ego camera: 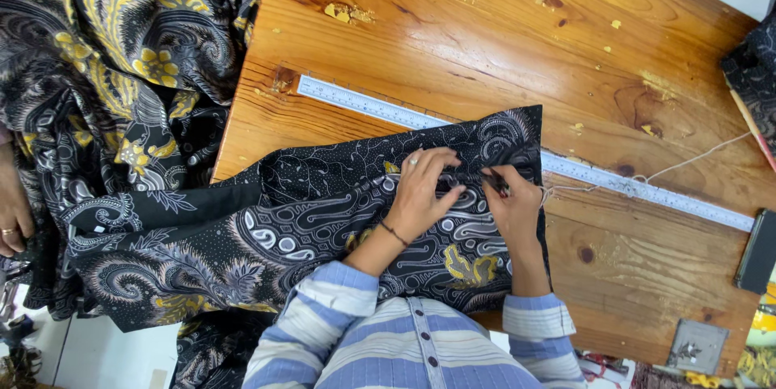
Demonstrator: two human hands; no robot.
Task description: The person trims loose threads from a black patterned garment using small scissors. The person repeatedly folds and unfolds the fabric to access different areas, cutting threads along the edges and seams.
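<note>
Right now both hands sit close together on a black patterned fabric [323,211] spread across a wooden table [453,25]. Left hand [422,187] lies flat-ish on the cloth, fingers curled down and pressing near the upper edge, holding nothing but the cloth under it; ring and thin bracelet visible. Right hand [511,199] has fingers pinched narrow around a small dark tool [495,182], too small to say what kind, tip touching the fabric just beside the left fingertips.

Fabric position: middle of the table's near side, lying over a long metal ruler [364,103] that runs diagonally under it and comes out again on the right. More of the same sort of cloth hangs off the table's left edge in a heap [105,74].

Risks, as judgement: the tool tip is very near the left fingers, so a slip could nick them or snag the cloth. The heavy hanging heap could drag the fabric leftward and shift it off the ruler. A loose white thread [687,163] by the ruler could catch.

Containers: none clearly in view. A small grey square plate [697,346] and a dark flat object [758,252] lie at the right edge; contents not applicable. Another person's hand [12,211] shows at far left.
</note>
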